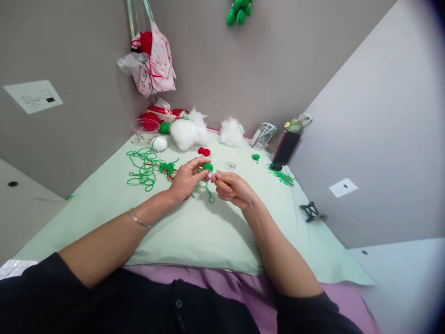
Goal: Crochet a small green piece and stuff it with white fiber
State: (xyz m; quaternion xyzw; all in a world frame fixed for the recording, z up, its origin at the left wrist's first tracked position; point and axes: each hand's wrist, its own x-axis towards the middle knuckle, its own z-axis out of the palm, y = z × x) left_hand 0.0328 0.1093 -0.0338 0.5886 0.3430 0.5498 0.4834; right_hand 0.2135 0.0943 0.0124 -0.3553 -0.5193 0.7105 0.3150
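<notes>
Between the fingers and thumb of my left hand is a small green crocheted piece. My right hand grips a crochet hook with a yellow handle, its tip pointing at the green piece. Whether the tip is inside the stitches is too small to tell. Green yarn lies in loose loops left of my hands, with some red strands among it. A loose green strand curls on the table below my fingers. Just beyond my hands rests a small red crocheted piece.
White stuffing, a second tuft, a clear tub and a white yarn ball sit at the back. At right are a clear cup, a phone, green scraps and a black stand. A small round container lies centrally.
</notes>
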